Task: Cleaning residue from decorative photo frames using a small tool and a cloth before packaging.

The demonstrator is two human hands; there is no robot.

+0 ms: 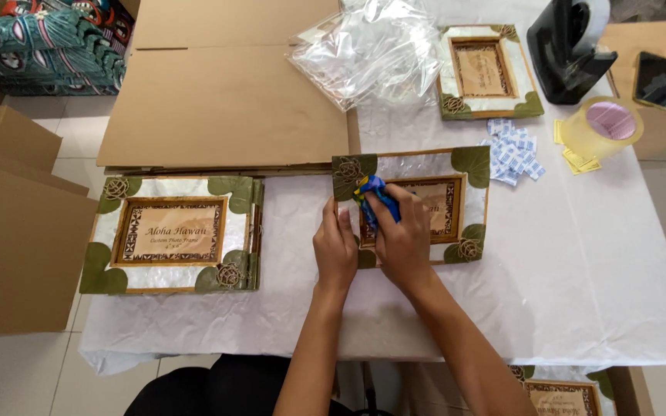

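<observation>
At the table's (580,308) left edge lies a stack of frames (175,235), with flat cardboard (225,100) behind it. Near the middle of the table lies a single frame (456,192). The left hand (336,246) rests flat on this frame's left edge, fingers together, gripping nothing. Just beside it, the right hand (402,235) is closed around a blue cloth (371,196), pressing it on the frame's glass. Behind lie clear bags (364,50) and another frame (487,69). Toward the right edge are small sachets (514,150), a tape roll (603,127), a dispenser (568,50) and a phone (654,79).
</observation>
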